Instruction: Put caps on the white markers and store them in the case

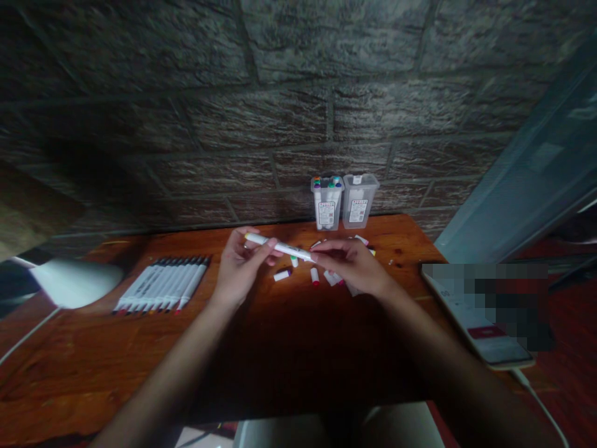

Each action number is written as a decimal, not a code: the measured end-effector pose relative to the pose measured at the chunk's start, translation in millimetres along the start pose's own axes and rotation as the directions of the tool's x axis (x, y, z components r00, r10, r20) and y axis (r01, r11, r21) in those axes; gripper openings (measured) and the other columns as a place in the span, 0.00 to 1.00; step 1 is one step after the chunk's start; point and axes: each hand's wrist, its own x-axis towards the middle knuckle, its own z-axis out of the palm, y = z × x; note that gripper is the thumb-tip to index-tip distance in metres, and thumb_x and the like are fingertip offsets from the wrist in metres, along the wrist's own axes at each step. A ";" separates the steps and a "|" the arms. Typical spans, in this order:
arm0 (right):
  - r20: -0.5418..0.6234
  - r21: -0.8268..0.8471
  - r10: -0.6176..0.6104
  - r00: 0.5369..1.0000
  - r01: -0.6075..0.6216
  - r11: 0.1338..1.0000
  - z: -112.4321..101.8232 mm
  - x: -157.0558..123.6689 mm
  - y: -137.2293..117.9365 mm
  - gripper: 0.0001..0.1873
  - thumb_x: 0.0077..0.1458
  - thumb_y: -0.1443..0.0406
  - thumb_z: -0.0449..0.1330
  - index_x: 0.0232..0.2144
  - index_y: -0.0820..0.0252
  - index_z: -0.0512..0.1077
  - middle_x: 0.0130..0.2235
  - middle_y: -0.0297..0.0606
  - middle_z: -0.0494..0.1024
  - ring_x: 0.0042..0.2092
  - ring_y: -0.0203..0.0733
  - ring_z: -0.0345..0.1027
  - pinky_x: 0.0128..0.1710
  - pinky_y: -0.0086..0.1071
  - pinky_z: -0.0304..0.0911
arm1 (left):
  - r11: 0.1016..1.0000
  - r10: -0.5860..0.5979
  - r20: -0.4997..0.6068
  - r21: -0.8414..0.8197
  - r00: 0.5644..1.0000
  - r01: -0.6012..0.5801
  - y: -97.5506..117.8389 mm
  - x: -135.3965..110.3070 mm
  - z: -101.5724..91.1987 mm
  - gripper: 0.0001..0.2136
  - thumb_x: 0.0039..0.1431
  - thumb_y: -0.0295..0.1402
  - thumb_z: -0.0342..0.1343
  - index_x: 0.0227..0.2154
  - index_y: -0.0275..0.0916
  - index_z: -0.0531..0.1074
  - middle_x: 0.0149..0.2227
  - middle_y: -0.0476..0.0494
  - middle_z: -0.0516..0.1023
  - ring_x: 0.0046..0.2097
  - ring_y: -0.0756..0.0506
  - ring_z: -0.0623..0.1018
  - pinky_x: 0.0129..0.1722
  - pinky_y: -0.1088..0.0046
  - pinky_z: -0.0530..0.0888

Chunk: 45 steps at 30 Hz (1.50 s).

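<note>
A white marker pen (278,247) is held level above the wooden table (289,348) between both hands. My left hand (240,266) pinches its left end with fingers closed. My right hand (352,264) is closed on its right end. Several loose white marker caps (298,270) with coloured tips lie on the table just under and behind the hands. A row of several white markers (163,285) lies side by side to the left of my left hand.
Two clear plastic boxes stand at the back against the brick wall: the left box (327,203) holds markers, the right box (359,200) looks nearly empty. A white lamp (74,283) sits at the left. A phone (480,317) with a cable lies at the right.
</note>
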 end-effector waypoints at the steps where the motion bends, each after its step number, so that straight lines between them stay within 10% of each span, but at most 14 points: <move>1: -0.025 0.009 0.007 1.000 -0.007 1.000 -1.2 0.5 -0.9 0.10 0.49 0.61 0.66 0.34 0.58 0.79 0.29 0.34 0.77 0.26 0.32 0.65 0.25 0.28 0.60 | 0.999 -0.007 0.024 0.048 1.000 0.006 -0.3 -0.1 -1.9 0.16 0.50 0.33 0.67 0.37 0.39 0.64 0.25 0.51 0.78 0.26 0.50 0.79 0.25 0.79 0.73; 7: -0.145 0.030 0.031 0.989 -0.026 0.999 -3.6 0.0 -7.1 0.17 0.53 0.51 0.61 0.29 0.60 0.76 0.18 0.26 0.65 0.18 0.28 0.52 0.19 0.27 0.47 | 0.940 -0.151 0.242 0.336 0.958 0.063 3.4 -9.2 -2.2 0.11 0.57 0.39 0.60 0.27 0.35 0.70 0.18 0.54 0.70 0.17 0.57 0.62 0.17 0.82 0.58; 12: -0.263 0.149 0.086 0.961 -0.048 0.988 -1.9 3.0 -8.4 0.26 0.51 0.43 0.58 0.23 0.60 0.75 0.22 0.33 0.71 0.23 0.32 0.62 0.23 0.28 0.55 | 0.893 -0.184 0.462 0.448 0.867 -0.049 5.4 -17.9 7.3 0.08 0.58 0.36 0.59 0.34 0.36 0.76 0.25 0.50 0.73 0.25 0.53 0.70 0.24 0.80 0.64; 19: -0.237 0.496 0.244 0.940 -0.099 0.862 -7.5 7.2 -8.0 0.28 0.52 0.42 0.56 0.21 0.59 0.72 0.22 0.34 0.71 0.23 0.33 0.61 0.25 0.29 0.56 | 0.846 -0.165 0.591 0.497 0.790 -0.195 3.9 -24.9 12.4 0.10 0.64 0.36 0.52 0.39 0.36 0.75 0.29 0.49 0.75 0.29 0.52 0.72 0.29 0.79 0.68; 25: -0.108 0.477 0.201 0.974 -0.127 0.869 1.2 4.8 -2.9 0.27 0.52 0.43 0.56 0.19 0.59 0.70 0.21 0.34 0.70 0.22 0.33 0.59 0.25 0.30 0.54 | 0.788 -0.088 0.674 0.497 0.734 -0.363 -10.4 -31.3 12.0 0.12 0.63 0.34 0.53 0.45 0.37 0.77 0.38 0.44 0.82 0.35 0.48 0.78 0.37 0.76 0.72; 39: -0.030 0.252 0.107 0.994 -0.096 0.963 7.6 4.0 11.3 0.29 0.57 0.42 0.48 0.17 0.57 0.58 0.19 0.29 0.59 0.21 0.33 0.52 0.24 0.30 0.53 | 0.719 -0.071 0.631 0.569 0.773 -0.399 -22.2 -34.3 6.2 0.13 0.59 0.35 0.58 0.46 0.45 0.79 0.38 0.44 0.84 0.35 0.44 0.81 0.35 0.72 0.76; 45: -0.210 0.228 -0.020 0.978 0.068 0.971 0.7 7.4 -0.8 0.29 0.57 0.40 0.47 0.22 0.57 0.65 0.24 0.33 0.67 0.25 0.35 0.60 0.28 0.30 0.58 | 0.749 0.018 0.504 0.565 0.863 -0.345 -19.8 -29.1 10.7 0.13 0.57 0.38 0.59 0.44 0.41 0.79 0.42 0.42 0.83 0.38 0.44 0.81 0.40 0.72 0.76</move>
